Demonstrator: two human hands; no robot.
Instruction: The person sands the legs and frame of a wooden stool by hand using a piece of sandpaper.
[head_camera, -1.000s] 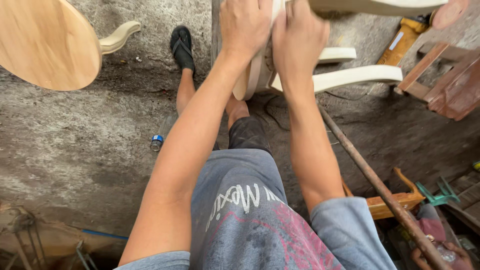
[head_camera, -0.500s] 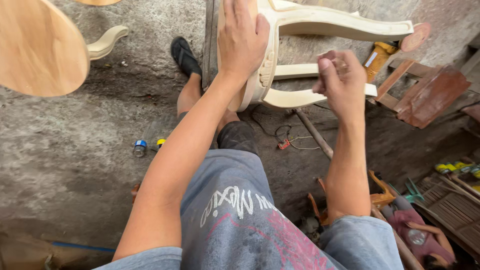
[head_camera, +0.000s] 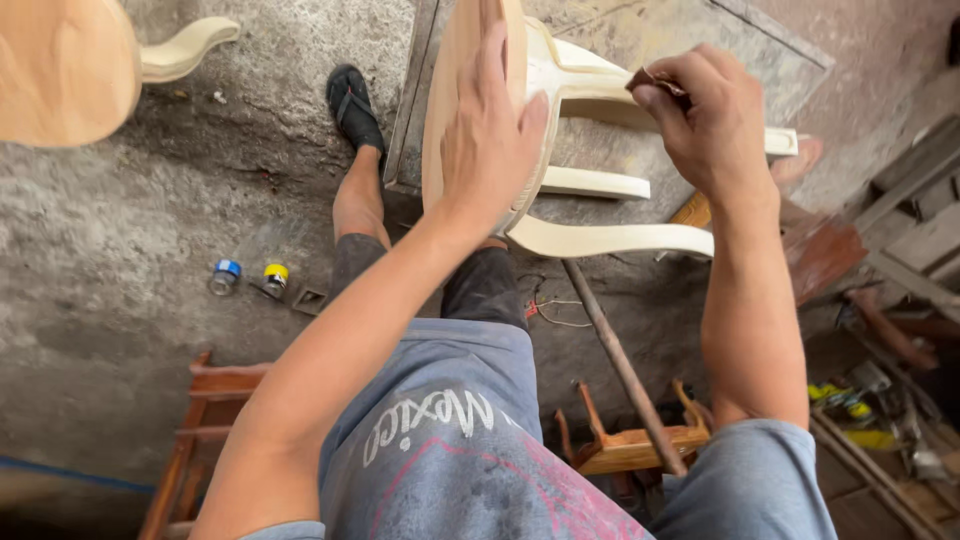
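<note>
Unfinished pale wooden stool (head_camera: 560, 130), lying on its side against the person's knee, legs pointing right. Left hand (head_camera: 490, 130): flat, fingers together, pressed on the round seat. Right hand (head_camera: 715, 120): pinching a small dark scrap of sandpaper (head_camera: 655, 82) above a leg. Nearby on concrete floor (head_camera: 120, 260): two small capped bottles (head_camera: 250, 278), metal rod (head_camera: 625, 370), black sandal (head_camera: 355, 105).

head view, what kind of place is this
Probably a furniture or woodworking workshop: the left hand steadies an unfinished pale wooden stool, the right hand pinches dark sandpaper, and wooden frames litter the rough concrete floor.
</note>
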